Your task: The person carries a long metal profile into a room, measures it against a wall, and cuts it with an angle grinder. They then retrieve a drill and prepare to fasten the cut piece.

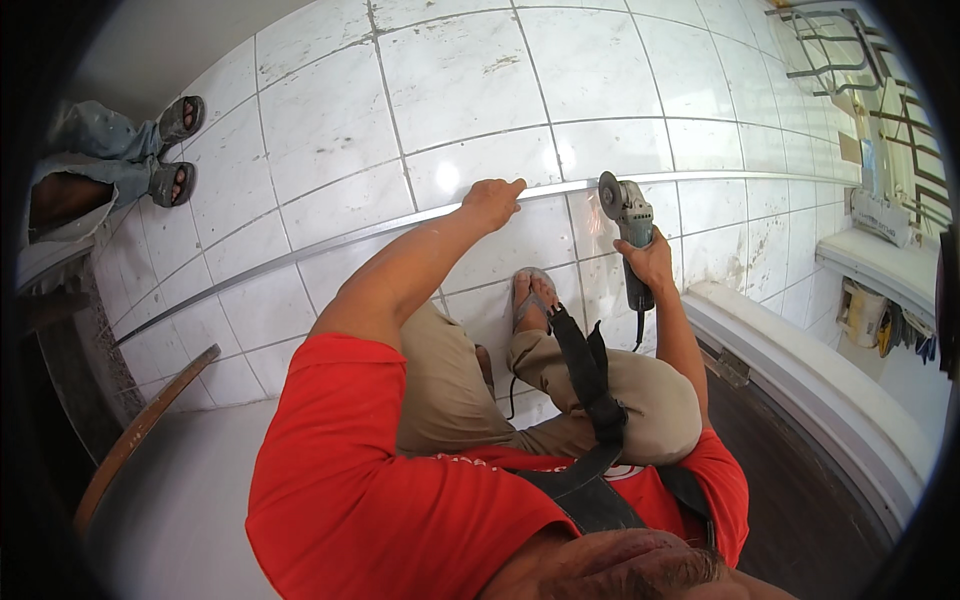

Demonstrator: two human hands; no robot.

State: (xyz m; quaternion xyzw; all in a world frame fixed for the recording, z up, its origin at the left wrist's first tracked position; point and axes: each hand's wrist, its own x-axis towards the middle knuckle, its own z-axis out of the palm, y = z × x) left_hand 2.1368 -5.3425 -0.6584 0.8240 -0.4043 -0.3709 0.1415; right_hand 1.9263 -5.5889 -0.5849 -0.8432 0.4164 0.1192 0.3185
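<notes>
In the head view, I see the left hand (491,204) stretched to the strip (560,187), its grip unclear; the right hand (650,259) grasps the grinder (634,216) beside that strip. White floor tiles (450,75); a co-worker's feet (172,184) at left.

Bright, diffuse light covers the tiled floor (600,60), with two small glare spots (447,177) just beyond the metal strip (770,176), which gleams mid-length and darkens toward the floor's left edge. The dark boards (790,480) past the floor's near right corner lie dim. Fisheye distortion bows tile joints and strip, black vignetting masks the corners, and detail softens toward the rim
</notes>
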